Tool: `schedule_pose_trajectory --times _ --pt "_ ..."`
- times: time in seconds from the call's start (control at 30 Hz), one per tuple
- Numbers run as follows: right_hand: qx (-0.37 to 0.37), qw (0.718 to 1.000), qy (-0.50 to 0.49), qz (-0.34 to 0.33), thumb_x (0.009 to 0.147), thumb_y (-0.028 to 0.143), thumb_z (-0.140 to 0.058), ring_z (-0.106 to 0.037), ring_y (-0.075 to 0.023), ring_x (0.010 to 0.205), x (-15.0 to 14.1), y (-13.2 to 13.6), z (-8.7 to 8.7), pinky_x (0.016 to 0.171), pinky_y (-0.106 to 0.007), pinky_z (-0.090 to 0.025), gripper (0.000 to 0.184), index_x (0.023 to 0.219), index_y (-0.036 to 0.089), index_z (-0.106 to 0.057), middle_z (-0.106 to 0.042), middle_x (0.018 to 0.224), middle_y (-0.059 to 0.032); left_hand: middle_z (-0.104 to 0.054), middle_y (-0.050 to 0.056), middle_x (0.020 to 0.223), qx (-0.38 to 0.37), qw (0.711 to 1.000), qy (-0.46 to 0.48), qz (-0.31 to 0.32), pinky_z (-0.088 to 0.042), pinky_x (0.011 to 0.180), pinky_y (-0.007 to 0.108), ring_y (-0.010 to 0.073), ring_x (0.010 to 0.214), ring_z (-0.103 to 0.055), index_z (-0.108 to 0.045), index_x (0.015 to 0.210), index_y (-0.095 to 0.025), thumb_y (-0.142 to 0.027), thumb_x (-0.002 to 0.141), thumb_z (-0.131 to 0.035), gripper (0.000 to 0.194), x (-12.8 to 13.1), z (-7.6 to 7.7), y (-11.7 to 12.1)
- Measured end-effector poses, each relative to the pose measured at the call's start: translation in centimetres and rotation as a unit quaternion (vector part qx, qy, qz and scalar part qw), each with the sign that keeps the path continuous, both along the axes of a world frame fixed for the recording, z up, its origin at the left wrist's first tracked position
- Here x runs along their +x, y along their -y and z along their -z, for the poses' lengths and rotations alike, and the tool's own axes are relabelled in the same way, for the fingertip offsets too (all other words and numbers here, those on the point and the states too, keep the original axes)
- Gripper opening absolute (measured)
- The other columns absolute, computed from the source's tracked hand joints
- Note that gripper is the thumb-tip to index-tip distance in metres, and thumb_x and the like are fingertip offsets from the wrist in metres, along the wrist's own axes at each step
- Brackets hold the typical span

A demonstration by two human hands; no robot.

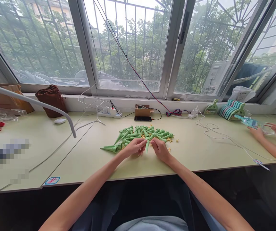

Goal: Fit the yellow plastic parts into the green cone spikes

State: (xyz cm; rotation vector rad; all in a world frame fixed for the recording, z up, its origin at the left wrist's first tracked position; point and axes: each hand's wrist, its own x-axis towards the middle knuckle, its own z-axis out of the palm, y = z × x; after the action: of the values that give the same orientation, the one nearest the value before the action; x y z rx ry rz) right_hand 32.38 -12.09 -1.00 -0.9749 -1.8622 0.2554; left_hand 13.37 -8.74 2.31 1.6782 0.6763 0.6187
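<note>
A green plastic spike (147,147), cone-shaped with its tip pointing down, is between my two hands above the table. My left hand (136,146) is closed, its fingertips gripping the wide end of the spike from the left. My right hand (161,149) is closed in a pinch just right of the spike's wide end. What its fingertips hold, if anything, is too small to make out. Behind both hands lies a loose pile of similar green spikes (129,132). Small yellow pieces (177,140) are scattered among them and to their right.
A phone (143,118) lies before an open cardboard box (142,111) by the window. White cables (218,136) cross the table on the right. There, another person's hands (256,132) hold a light-blue item. A brown pouch (51,101) and white curved tube (56,109) are left.
</note>
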Motion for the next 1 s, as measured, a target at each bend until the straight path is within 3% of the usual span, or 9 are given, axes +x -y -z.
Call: schedule_pose_trajectory --times 0.47,1.0 --pt "-0.019 1.000 -0.011 -0.015 0.102 0.034 -0.033 -0.037 -0.0130 0.052 0.03 -0.07 0.38 0.055 -0.028 -0.030 0.038 0.067 0.021 -0.038 -0.042 0.059 0.0025 -0.048 -0.004 0.060 0.099 0.995 -0.003 -0.008 -0.037 0.042 0.018 0.0079 0.049 -0.049 -0.048 0.077 -0.017 -0.055 0.083 -0.061 0.040 -0.36 0.62 -0.41" --pt "-0.025 0.999 -0.037 0.011 0.102 0.040 -0.028 -0.043 -0.0137 0.047 -0.25 -0.20 0.25 0.053 -0.029 -0.035 0.047 0.061 0.022 -0.040 -0.047 0.053 0.0006 -0.048 -0.002 0.071 0.228 0.971 -0.009 -0.074 -0.042 0.054 0.022 0.0076 0.057 -0.042 -0.055 0.083 -0.017 -0.050 0.082 -0.063 0.035 0.01 0.51 0.00"
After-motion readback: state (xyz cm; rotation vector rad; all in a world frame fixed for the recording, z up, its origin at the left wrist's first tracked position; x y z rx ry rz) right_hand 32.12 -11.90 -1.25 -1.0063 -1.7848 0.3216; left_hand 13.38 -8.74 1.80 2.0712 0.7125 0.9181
